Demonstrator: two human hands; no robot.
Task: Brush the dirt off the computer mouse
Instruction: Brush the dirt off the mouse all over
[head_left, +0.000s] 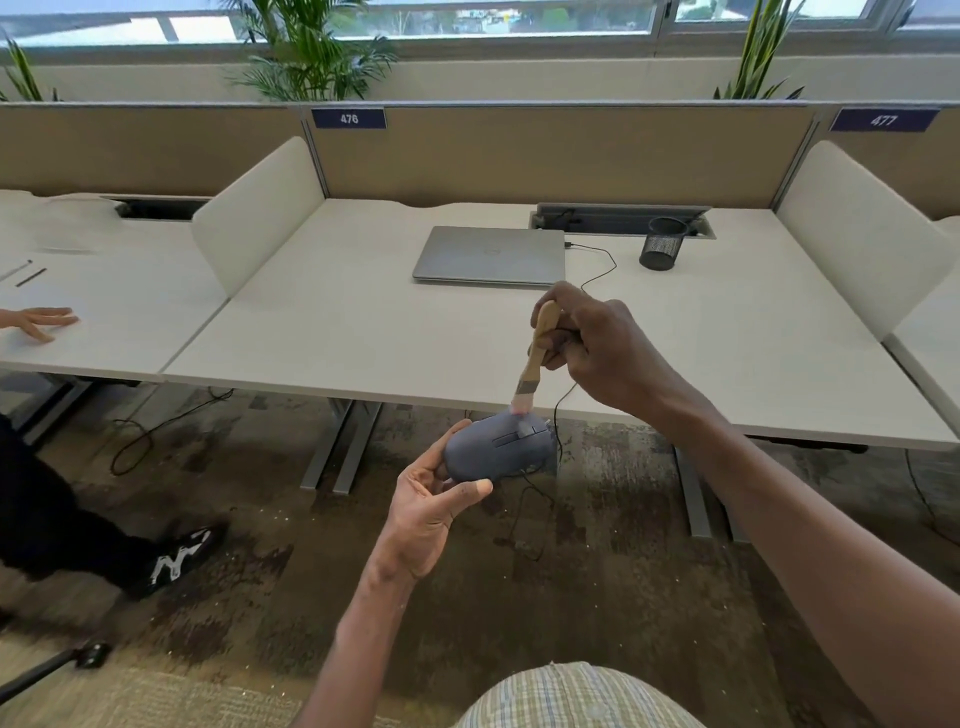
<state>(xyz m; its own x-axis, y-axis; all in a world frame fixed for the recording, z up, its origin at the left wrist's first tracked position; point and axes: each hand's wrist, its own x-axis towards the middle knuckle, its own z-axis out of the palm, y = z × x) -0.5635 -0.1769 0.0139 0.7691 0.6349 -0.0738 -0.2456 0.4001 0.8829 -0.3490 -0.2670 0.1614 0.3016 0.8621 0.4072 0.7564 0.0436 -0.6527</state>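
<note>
The left hand (423, 512) holds the grey wired computer mouse (498, 449) by its rear end, thumb and fingers curled round the shell, in the air just in front of the desk edge. The right hand (597, 348) grips the wooden handle of a small paintbrush (537, 353), bristles touching the mouse's front near the scroll wheel.

Judgement: the mouse is light, rigid and smooth-shelled, so liable to slip; holding it by the sides at the rear leaves the top free. Its cable (558, 415) trails up to the white desk (337, 332).

The desk carries a closed laptop (488, 254) and a mesh pen cup (664, 243). Partitioned office workstations, patterned carpet, plants at the window.
</note>
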